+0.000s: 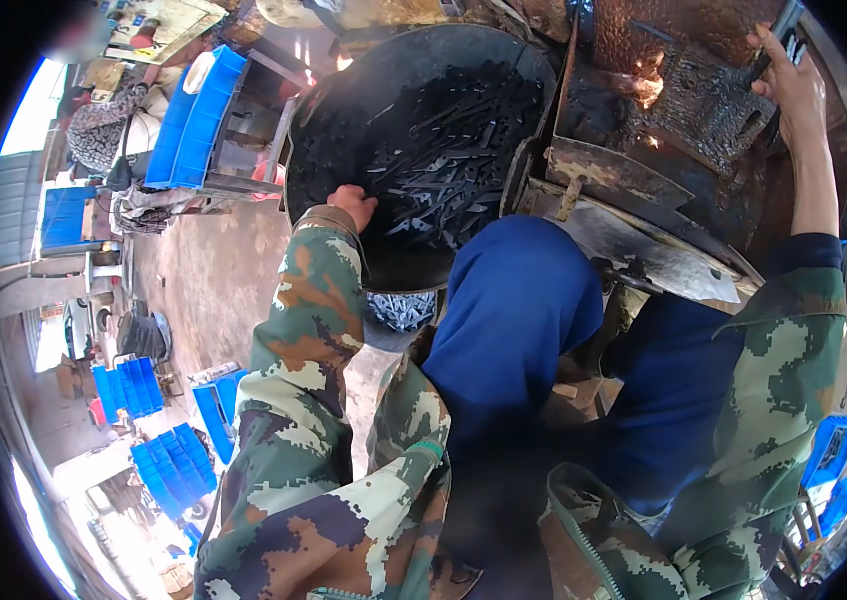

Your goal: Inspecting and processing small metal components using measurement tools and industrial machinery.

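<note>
My left hand (352,207) is curled at the near-left side of a large round dark basin (343,85). Its fingers are closed, and whatever they hold does not show. Thin dark metal strips (453,170) lie in a loose heap in the basin, just right of that hand. At the upper right, my right hand (796,95) is raised beside an oily machine bed (693,120). Its fingers bend around something grey and metallic by the machine's edge, too small to name.
A bent metal guard plate (633,240) sits on the machine's near side, above my knees. Under the basin stands a container of shiny metal pieces (402,310). Blue bins (193,120) stand at the left, with another person (108,130) behind them. More blue crates (173,468) are lower left.
</note>
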